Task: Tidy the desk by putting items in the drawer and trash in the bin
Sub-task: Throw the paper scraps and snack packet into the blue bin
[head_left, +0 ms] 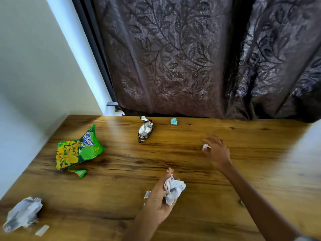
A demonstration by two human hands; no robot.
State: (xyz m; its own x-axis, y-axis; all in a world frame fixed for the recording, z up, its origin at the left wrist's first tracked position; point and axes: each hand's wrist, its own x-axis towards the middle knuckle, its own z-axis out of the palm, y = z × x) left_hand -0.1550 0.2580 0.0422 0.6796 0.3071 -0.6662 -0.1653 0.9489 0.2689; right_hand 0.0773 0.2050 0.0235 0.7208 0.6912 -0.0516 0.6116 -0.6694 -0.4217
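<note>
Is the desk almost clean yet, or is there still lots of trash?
Not yet. Nothing visibly binned; no bin or drawer shows. In hand: the left hand grips a crumpled paper, and the right hand pinches a small wad. Left on the desk: green chip bag, foil wrapper, blue scrap, another paper ball.

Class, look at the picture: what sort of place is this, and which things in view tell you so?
Probably a room at home: a wooden desk stands against a dark leaf-patterned curtain and a plain wall, littered with a green snack packet and crumpled paper.
</note>
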